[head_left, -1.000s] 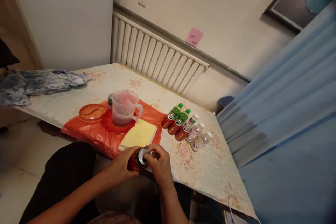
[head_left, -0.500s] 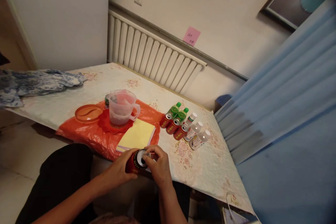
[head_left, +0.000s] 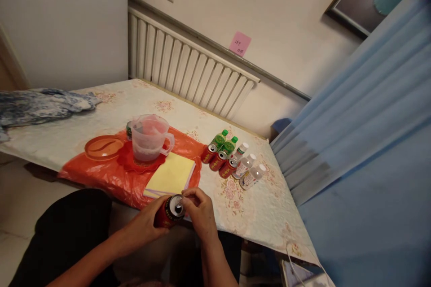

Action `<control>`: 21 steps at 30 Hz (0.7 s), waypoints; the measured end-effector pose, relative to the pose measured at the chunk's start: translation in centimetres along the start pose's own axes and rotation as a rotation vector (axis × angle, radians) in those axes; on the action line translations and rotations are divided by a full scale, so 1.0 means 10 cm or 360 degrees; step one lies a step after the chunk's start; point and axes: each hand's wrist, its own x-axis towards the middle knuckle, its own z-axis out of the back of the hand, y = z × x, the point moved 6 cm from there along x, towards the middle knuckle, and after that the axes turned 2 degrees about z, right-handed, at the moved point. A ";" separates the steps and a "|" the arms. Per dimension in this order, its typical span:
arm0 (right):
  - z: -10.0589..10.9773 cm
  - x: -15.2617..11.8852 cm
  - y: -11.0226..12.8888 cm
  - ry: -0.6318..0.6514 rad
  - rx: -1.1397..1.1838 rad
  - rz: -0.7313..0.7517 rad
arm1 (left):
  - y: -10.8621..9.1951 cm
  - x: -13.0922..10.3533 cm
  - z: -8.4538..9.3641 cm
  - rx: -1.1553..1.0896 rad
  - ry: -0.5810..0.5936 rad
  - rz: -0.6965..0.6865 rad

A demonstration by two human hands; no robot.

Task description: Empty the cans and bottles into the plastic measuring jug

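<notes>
My left hand [head_left: 148,219] wraps around a red drink can [head_left: 167,214], held tilted at the table's near edge. Its silver top faces me, and a dark opening shows in it. Close beside the can's rim, my right hand [head_left: 200,213] has its thumb and fingers curled together; whether anything is between them is hidden. Beyond my hands lies a stack of yellow paper [head_left: 171,172] on an orange plastic bag [head_left: 104,184]. A translucent measuring jug [head_left: 148,139] stands on a red scalloped dish [head_left: 126,161].
Red cans [head_left: 218,161] stand in a row at the right, with green-capped bottles [head_left: 230,145] and white-capped bottles [head_left: 252,177] around them. An orange round lid [head_left: 103,147] lies left of the jug. Blue curtain [head_left: 353,143] borders the table's right side.
My right fingers have come off the top of the can to its right edge, uncovering the opening. The view has shifted slightly; my left hand still holds the can.
</notes>
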 end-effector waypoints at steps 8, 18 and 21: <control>0.29 0.26 -0.66 -0.0300 0.0067 -0.0043 | 0.14 0.02 0.17 -0.0017 -0.0099 0.0184; 0.24 0.56 -1.15 -0.0351 -0.0793 0.0251 | 0.25 0.40 0.28 -0.0135 0.0112 0.0194; 0.12 0.57 -1.25 -0.0265 -0.1143 0.0373 | 0.28 0.56 0.28 -0.0211 0.0231 0.0167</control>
